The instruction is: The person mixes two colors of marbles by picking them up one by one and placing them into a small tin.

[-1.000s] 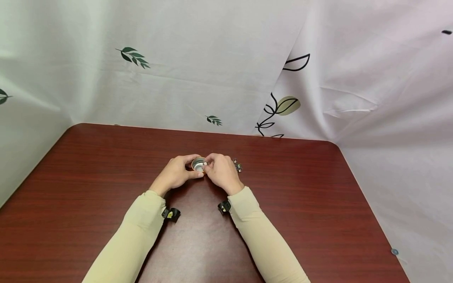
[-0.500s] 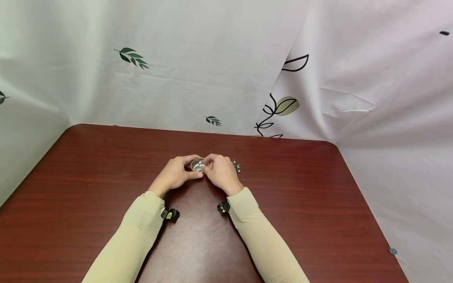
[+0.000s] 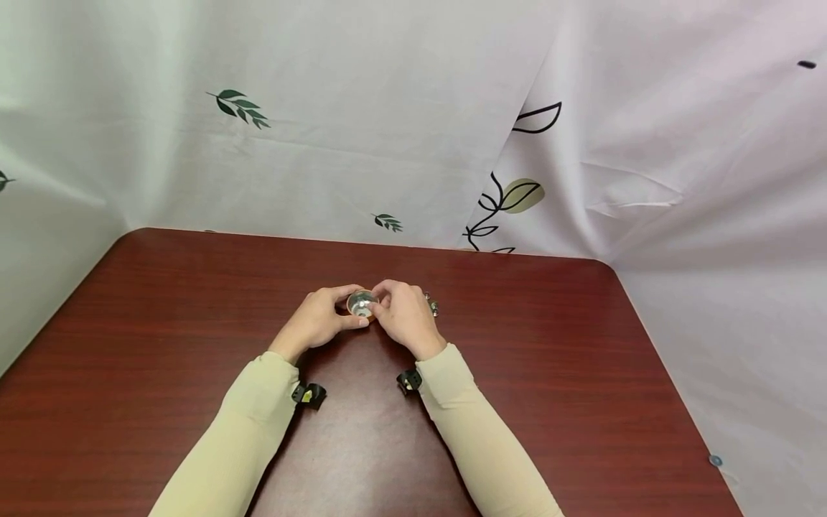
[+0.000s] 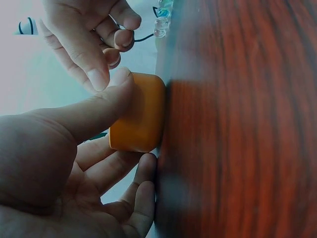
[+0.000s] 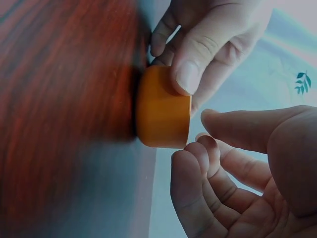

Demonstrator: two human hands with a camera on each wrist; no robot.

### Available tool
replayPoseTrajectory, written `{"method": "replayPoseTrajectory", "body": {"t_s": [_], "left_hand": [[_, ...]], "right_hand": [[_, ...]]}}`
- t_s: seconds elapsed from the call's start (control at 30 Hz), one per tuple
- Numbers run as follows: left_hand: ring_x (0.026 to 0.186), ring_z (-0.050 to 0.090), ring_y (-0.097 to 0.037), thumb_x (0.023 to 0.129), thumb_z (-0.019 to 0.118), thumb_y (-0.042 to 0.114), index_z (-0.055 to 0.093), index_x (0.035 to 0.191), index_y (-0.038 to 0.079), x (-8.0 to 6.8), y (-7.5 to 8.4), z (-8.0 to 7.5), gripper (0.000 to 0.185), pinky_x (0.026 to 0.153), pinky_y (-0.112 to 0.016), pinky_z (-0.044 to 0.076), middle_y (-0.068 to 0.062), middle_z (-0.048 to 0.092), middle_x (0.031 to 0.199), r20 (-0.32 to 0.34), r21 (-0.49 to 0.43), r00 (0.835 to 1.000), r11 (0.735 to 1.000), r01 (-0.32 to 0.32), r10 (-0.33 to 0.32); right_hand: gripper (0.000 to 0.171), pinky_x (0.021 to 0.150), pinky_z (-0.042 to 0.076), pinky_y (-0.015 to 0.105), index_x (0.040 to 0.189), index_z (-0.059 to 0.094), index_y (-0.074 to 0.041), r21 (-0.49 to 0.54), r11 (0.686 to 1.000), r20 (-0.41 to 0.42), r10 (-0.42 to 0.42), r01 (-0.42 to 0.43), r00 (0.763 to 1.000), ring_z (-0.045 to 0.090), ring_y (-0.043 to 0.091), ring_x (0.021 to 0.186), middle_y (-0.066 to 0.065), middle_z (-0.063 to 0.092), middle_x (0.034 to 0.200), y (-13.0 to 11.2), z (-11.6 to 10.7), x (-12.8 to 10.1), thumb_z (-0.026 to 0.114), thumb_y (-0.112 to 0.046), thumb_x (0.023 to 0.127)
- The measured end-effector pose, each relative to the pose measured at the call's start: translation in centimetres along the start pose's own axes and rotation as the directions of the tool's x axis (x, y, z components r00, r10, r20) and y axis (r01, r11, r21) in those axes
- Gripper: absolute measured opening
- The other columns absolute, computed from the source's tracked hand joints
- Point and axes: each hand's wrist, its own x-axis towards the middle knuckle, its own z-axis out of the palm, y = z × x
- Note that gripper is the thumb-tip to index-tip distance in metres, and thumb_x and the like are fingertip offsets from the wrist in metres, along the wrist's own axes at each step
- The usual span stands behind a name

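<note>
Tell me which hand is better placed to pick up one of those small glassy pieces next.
Probably the right hand: the small glassy pieces lie just beyond its outer side, and it appears to hold nothing. The left hand is busy gripping the orange cup.

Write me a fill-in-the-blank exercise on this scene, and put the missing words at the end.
1. The small, round, silvery-lined cup is ____ on the outside.
2. The person's left hand grips the cup, whose open side faces ____, away from the reddish-brown, wood-grained table.
3. In the head view, a cluster of small, clear, glassy objects lies just to the ____ of the right hand.

Missing words: orange; up; right.
</note>
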Motion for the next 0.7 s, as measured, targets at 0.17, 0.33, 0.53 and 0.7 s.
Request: {"method": "replayPoseTrajectory", "body": {"t_s": [0.17,0.33,0.53,0.7], "left_hand": [[0.109,0.063,-0.028,0.088,0.081,0.029,0.064,0.135,0.016,0.0,-0.2,0.1,0.051,0.094,-0.047,0.047,-0.010,0.070,0.121,-0.008,0.011,1.000,1.000,-0.014,0.014],[0.108,0.063,-0.027,0.088,0.081,0.029,0.065,0.132,0.016,0.0,-0.2,0.1,0.049,0.093,-0.048,0.047,-0.008,0.072,0.117,-0.015,0.017,1.000,1.000,-0.026,0.026],[0.106,0.063,-0.026,0.088,0.080,0.028,0.065,0.132,0.016,-0.1,-0.1,0.0,0.048,0.092,-0.047,0.047,-0.008,0.072,0.115,-0.009,0.009,1.000,1.000,-0.015,0.015],[0.105,0.063,-0.026,0.089,0.080,0.027,0.065,0.133,0.015,0.0,-0.2,0.0,0.048,0.092,-0.046,0.047,-0.009,0.071,0.116,-0.005,0.005,1.000,1.000,-0.017,0.017]], "right_hand": [[0.012,0.056,0.047,0.026,0.104,0.075,-0.010,0.005,1.000,-0.013,-0.007,0.007,1.000,0.057,0.009,0.060,-0.003,0.065,0.074,0.1,-0.3,-0.1,0.072,-0.015,0.094],[0.013,0.056,0.047,0.027,0.106,0.075,-0.011,-0.004,1.000,-0.028,-0.009,0.009,1.000,0.057,0.010,0.061,-0.003,0.065,0.075,0.1,-0.7,-0.2,0.072,-0.016,0.094],[0.014,0.058,0.047,0.027,0.106,0.074,-0.012,-0.001,1.000,-0.020,-0.009,0.009,1.000,0.057,0.010,0.062,-0.004,0.065,0.075,0.0,-1.1,-0.3,0.072,-0.016,0.094],[0.015,0.058,0.048,0.027,0.107,0.074,-0.011,0.002,1.000,-0.017,-0.004,0.004,1.000,0.057,0.010,0.062,-0.004,0.065,0.076,-0.1,-1.3,-0.4,0.073,-0.017,0.094]]}}
